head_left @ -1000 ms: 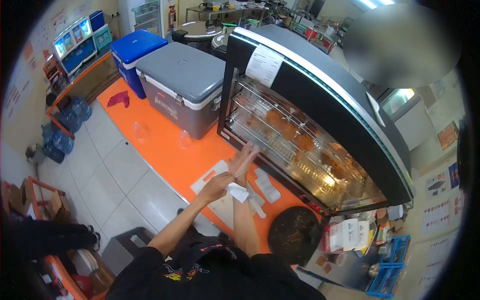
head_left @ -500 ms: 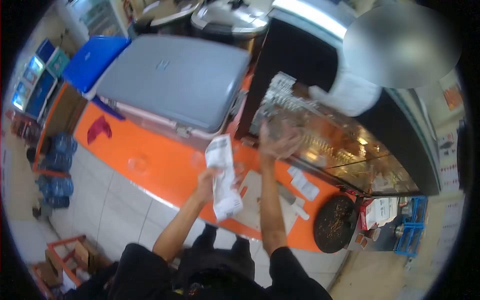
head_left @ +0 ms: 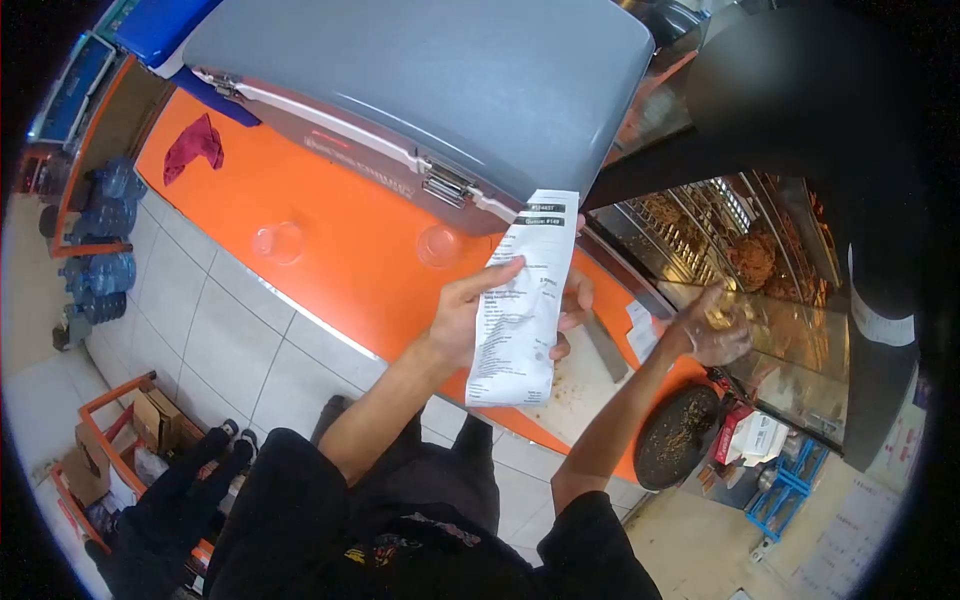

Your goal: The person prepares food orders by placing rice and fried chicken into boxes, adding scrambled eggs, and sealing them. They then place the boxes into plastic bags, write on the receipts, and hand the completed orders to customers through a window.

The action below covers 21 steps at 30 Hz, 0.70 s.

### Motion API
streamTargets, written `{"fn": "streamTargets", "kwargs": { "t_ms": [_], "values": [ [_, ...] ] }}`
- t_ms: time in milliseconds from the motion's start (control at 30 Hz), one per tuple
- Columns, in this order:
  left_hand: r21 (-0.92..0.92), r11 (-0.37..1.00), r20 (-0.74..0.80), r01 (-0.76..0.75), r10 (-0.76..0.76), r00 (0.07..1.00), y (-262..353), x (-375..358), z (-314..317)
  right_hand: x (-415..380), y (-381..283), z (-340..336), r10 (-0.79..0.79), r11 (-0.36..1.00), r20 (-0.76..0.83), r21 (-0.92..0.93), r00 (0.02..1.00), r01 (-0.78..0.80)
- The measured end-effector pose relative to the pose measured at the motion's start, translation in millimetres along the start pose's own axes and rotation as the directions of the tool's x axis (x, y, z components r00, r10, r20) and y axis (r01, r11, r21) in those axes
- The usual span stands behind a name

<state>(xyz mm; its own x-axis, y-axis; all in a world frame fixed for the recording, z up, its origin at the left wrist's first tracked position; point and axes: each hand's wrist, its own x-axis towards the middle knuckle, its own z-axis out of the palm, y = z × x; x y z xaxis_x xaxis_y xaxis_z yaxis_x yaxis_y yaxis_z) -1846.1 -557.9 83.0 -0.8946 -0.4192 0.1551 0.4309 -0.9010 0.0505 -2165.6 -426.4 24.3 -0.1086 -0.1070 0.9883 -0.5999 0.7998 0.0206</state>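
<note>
My left hand (head_left: 465, 315) holds a long printed receipt (head_left: 520, 310) upright, thumb on its front and fingertips showing past its right edge. To the right, my right hand (head_left: 715, 330) has its fingers apart at the glass front of a lit display cabinet (head_left: 790, 365), and a clear glove seems to cover it. Browned food (head_left: 752, 260) lies on wire racks inside. Below the receipt, a cutting board (head_left: 570, 400) with crumbs and a wide blade (head_left: 605, 350) is partly hidden.
A large grey-lidded box (head_left: 400, 90) stands on the orange counter (head_left: 330, 270), near two clear round lids (head_left: 438, 246) and a red cloth (head_left: 195, 148). A round dark board (head_left: 678, 437) sits right. Another person's legs (head_left: 195, 490) show lower left, beside crates (head_left: 110, 400).
The view has moved closer to the counter and cabinet. The receipt now faces me, its print readable in part. My right hand has moved right and down along the cabinet front.
</note>
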Motion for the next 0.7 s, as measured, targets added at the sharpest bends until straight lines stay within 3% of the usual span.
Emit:
{"fn": "streamTargets", "kwargs": {
  "t_ms": [100, 267, 333, 533, 567, 600, 633, 700],
  "values": [
    [0.004, 1.000, 0.021, -0.010, 0.010, 1.000, -3.6, 3.9, 2.0, 16.7, 26.2, -17.1, -0.029, 0.975, 0.082, -0.217, 0.996, 0.046],
    [0.010, 1.000, 0.000, -0.011, 0.011, 1.000, -14.1, 11.0, 11.5, -24.5, 115.4, 9.5, -0.054, 0.986, 0.026, -0.159, 0.998, 0.058],
    [-0.018, 1.000, -0.015, -0.013, 0.013, 1.000, -22.3, 13.0, 12.7, -28.4, 117.5, 0.4, 0.223, 0.955, 0.185, -0.238, 0.957, -0.177],
    [-0.049, 0.999, -0.011, 0.008, -0.008, 1.000, -52.3, 25.0, 10.3, -34.0, 118.1, -3.2, 0.322, 0.942, 0.243, 0.013, 0.915, -0.335],
    [-0.039, 0.999, -0.004, -0.006, 0.006, 1.000, -57.9, 27.4, 8.7, -49.2, 129.3, 0.8, 0.407, 0.889, 0.322, 0.076, 0.855, -0.452],
    [-0.048, 0.999, -0.001, -0.004, 0.004, 1.000, -58.8, 27.2, 8.6, -45.1, 112.8, -15.3, 0.312, 0.796, 0.435, 0.366, 0.844, -0.483],
    [-0.041, 0.999, -0.036, 0.001, -0.002, 0.999, -64.6, 29.3, 7.3, -42.0, 84.5, -41.1, 0.189, 0.609, 0.515, 0.607, 0.836, -0.511],
    [-0.034, 0.999, -0.074, 0.006, -0.009, 0.997, -72.0, 32.2, 5.6, -40.2, 37.8, -94.7, 0.244, 0.206, 0.867, 0.391, 0.434, -0.897]
  ]
}}
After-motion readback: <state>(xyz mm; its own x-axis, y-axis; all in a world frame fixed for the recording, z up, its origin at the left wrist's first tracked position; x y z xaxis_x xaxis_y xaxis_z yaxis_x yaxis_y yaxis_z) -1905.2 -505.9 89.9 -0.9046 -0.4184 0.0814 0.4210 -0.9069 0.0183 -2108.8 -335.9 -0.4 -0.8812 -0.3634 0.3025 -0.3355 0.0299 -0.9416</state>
